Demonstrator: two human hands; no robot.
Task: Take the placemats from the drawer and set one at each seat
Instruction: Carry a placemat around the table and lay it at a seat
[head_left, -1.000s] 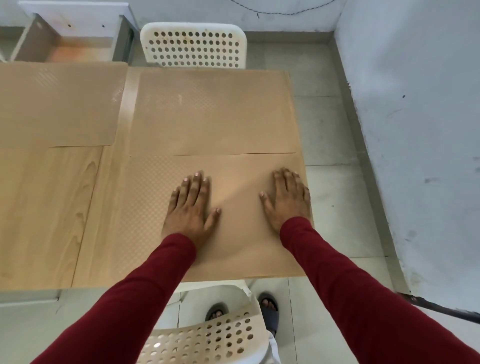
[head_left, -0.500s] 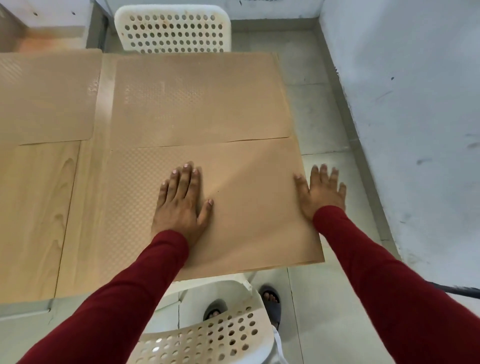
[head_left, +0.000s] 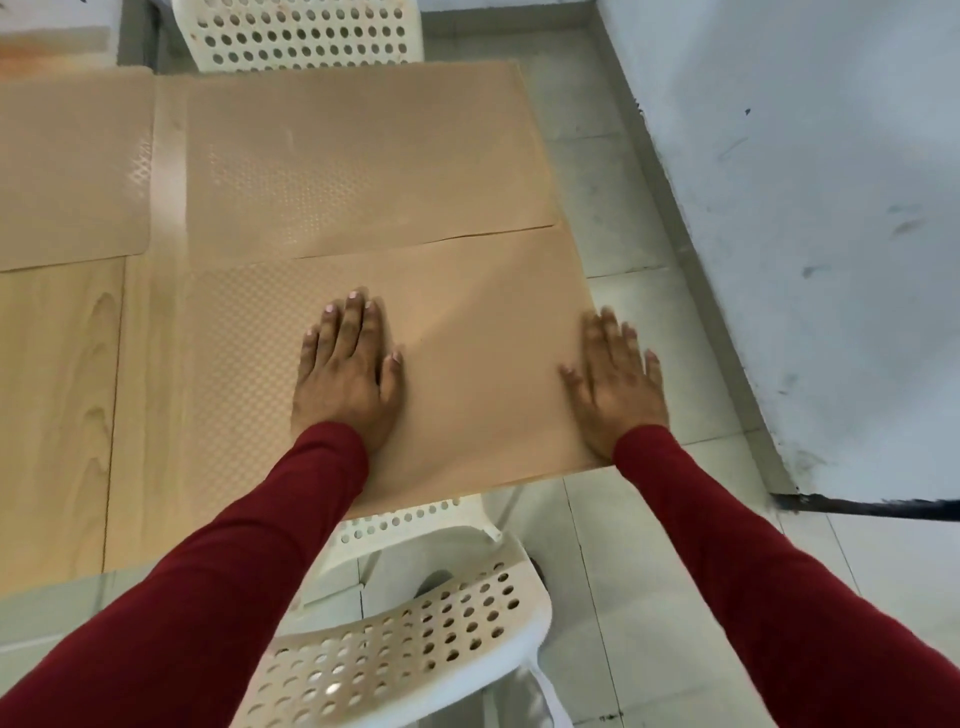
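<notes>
A white perforated chair (head_left: 415, 639) stands nearest, tucked at the table (head_left: 57, 405) edge. Above it, the left hand (head_left: 345, 371) lies flat on the near mat (head_left: 467, 364), fingers straight and close together. The right hand (head_left: 618, 384) rests flat at the mat's right edge, fingers slightly spread and partly past it. Beyond, a far mat (head_left: 358, 156) and a left mat (head_left: 67, 166), tan and embossed, cover the light wooden table. A second chair (head_left: 301, 34) faces across. Pale floor tiles (head_left: 623, 208) meet a scuffed white wall (head_left: 805, 182).
</notes>
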